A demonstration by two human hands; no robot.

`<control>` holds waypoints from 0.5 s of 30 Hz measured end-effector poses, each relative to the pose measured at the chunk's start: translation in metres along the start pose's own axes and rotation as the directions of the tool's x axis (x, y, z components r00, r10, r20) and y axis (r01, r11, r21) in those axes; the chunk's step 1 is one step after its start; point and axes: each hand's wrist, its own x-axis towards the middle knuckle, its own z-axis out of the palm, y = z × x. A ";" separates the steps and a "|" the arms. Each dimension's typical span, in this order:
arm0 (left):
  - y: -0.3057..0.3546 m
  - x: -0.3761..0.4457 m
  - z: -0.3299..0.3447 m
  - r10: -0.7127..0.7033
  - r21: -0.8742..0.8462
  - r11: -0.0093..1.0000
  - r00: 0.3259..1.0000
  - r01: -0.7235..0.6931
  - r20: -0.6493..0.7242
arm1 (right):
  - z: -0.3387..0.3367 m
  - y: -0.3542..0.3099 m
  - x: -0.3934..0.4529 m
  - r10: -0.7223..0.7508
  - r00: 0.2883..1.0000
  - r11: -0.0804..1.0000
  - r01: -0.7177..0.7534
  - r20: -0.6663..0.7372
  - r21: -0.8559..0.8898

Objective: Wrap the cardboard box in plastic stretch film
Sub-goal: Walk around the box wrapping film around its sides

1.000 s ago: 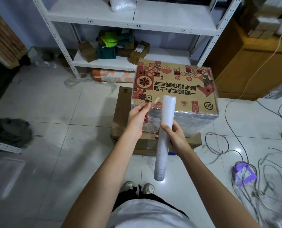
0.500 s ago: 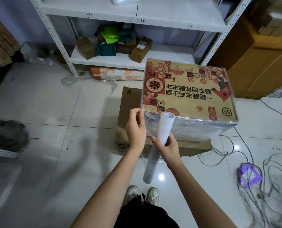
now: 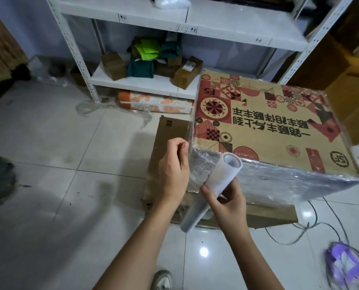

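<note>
A: where's the printed box sitting?

B: on top of a plain brown box on the floor, film already shining on its near side. The right hand is gripping the film roll at the near-left corner.

A: and the left hand?

B: it's pinching the film's loose edge, just left of that corner.

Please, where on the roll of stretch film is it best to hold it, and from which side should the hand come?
Probably around the middle of the stretch film roll, from the near side, as the right hand does. It is a slim, tilted tube, so fingers close around it, leaving film free toward the cardboard box.
</note>
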 end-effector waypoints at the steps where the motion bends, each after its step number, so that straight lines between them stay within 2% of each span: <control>1: -0.006 -0.001 0.004 0.010 0.003 1.000 1.000 -0.010 -0.016 | -0.001 0.004 0.002 -0.019 1.000 1.000 0.019 -0.003 -0.019; 7: -0.029 -0.008 0.019 0.014 -0.036 0.999 0.997 -0.017 -0.080 | -0.002 0.025 0.011 -0.173 0.984 0.973 0.165 -0.036 -0.160; 12: -0.037 -0.012 0.023 0.057 -0.027 0.998 0.996 -0.059 -0.066 | -0.003 0.040 0.009 -0.192 0.980 0.979 0.187 -0.056 -0.084; 15: -0.043 -0.007 0.022 0.049 -0.011 0.999 0.996 -0.050 -0.081 | -0.003 0.041 0.012 -0.209 0.978 0.975 0.208 -0.005 -0.076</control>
